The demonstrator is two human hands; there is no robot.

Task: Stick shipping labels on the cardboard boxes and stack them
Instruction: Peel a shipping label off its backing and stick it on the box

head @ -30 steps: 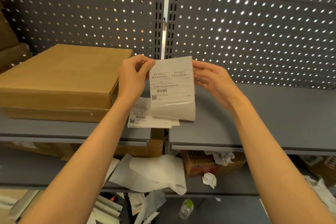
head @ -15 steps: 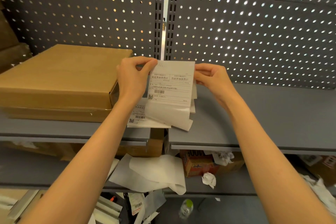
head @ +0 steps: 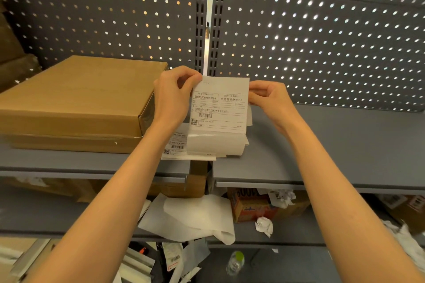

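I hold a white shipping label [head: 219,108] upright over the grey shelf, printed side toward me. My left hand [head: 173,96] pinches its top left corner and my right hand [head: 268,99] pinches its right edge. Glossy backing paper [head: 216,145] hangs curled below the label. More labels [head: 177,148] lie flat on the shelf under my left wrist. A flat brown cardboard box [head: 78,94] sits on another box [head: 69,143] at the left of the shelf, just beside my left hand.
The grey shelf [head: 333,145] stretches to the right, backed by a perforated panel [head: 322,30]. On the lower shelf lie discarded backing sheets [head: 190,216], an orange carton [head: 250,207] and crumpled paper [head: 264,225]. A plastic bottle [head: 235,262] and scraps lie on the floor.
The backing paper has peeled further down from the label and now bunches near the shelf. The label sits a little straighter between my hands, which have barely shifted.
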